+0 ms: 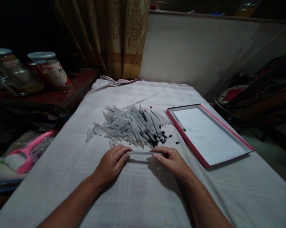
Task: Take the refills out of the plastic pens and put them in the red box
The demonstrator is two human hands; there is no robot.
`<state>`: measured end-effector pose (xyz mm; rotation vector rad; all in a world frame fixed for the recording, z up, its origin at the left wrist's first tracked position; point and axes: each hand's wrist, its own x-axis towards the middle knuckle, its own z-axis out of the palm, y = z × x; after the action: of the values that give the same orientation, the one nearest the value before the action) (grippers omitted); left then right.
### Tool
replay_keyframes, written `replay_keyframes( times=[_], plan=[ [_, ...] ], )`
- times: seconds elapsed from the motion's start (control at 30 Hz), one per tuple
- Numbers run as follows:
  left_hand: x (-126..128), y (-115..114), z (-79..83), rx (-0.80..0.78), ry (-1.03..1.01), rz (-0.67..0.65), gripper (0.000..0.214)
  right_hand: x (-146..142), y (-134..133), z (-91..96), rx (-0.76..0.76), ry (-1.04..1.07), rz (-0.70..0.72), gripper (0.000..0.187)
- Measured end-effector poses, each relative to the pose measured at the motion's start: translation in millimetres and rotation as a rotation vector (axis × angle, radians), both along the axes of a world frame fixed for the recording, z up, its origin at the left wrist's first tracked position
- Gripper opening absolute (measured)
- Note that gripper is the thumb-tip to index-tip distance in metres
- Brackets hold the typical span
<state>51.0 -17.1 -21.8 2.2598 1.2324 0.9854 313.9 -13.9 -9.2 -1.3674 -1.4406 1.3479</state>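
Between my two hands a thin grey pen (140, 153) lies level, just above the cloth. My left hand (113, 160) pinches its left end between thumb and fingers. At the other end, my right hand (169, 160) grips it the same way, with a dark tip partly covered by the fingers. Beyond the hands spreads a heap of clear pen barrels and caps (131, 123). Small black plugs (160, 138) are scattered at the heap's right front, close to my right hand.
A shallow box lid with a red rim (189, 139) rests on the right, with a few pens inside along its left wall. The cloth-covered table (143, 196) lies under everything. Jars (55, 72) stand on a side cabinet at left, above a pink-handled tool (27, 155).
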Motion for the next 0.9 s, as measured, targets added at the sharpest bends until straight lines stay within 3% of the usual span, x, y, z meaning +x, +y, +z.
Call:
replay_keyframes(
  times=[0.2, 0.67, 0.9],
  plan=[
    [1, 0, -7.8, -0.062, -0.073, 0.025, 0.021, 2, 0, -1.5, 0.118, -0.134, 0.185, 0.027],
    [0, 1, -5.6, -0.195, -0.208, 0.060, 0.021, -10, -3, -7.3, 0.259, -0.198, 0.213, 0.031],
    [5, 4, -6.5, -0.434, -0.315, 0.141, 0.033, -5, 2, 1.0, 0.326, -0.276, 0.138, 0.028]
  ],
)
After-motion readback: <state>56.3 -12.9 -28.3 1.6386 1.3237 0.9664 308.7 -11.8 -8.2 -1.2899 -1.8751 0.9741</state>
